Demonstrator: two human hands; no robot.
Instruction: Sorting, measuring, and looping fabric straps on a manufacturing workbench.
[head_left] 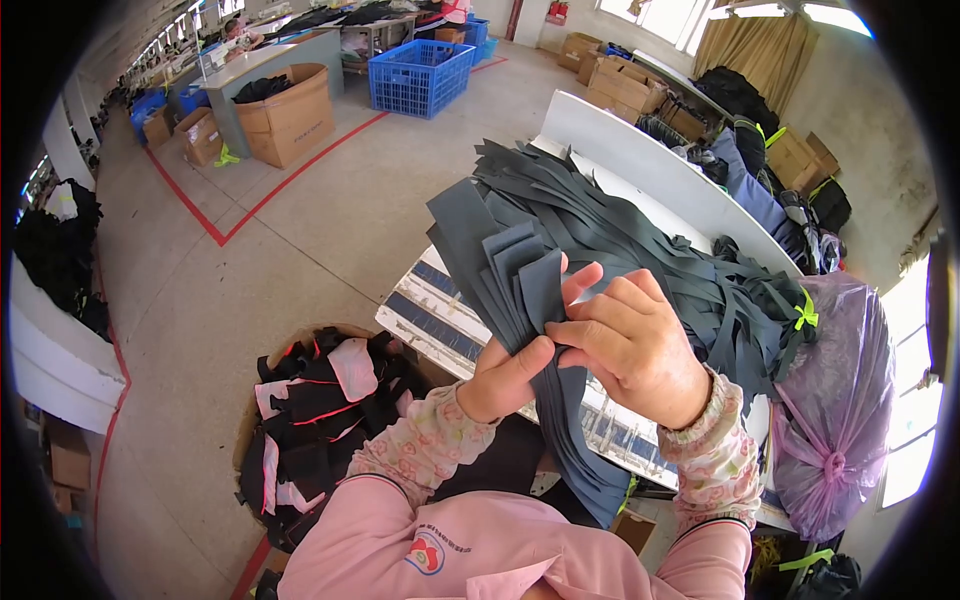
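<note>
A bundle of dark grey fabric strips (520, 285) is held up in front of me, its upper ends fanned out and its lower ends hanging below my hands. My left hand (510, 378) wraps round the bundle from the left, thumb across the front. On the right side, my right hand (630, 340) pinches at the edge of the strips with thumb and forefinger, its other fingers partly curled. Behind them a large heap of the same strips (640, 240) spreads over the white table (410, 310).
A raised white board (660, 180) runs along the table's far side. A carton of black and pink pieces (330, 400) stands at lower left. A tied purple plastic bag (835, 410) stands at right. Farther off are a blue crate (420, 80) and a cardboard box (290, 120).
</note>
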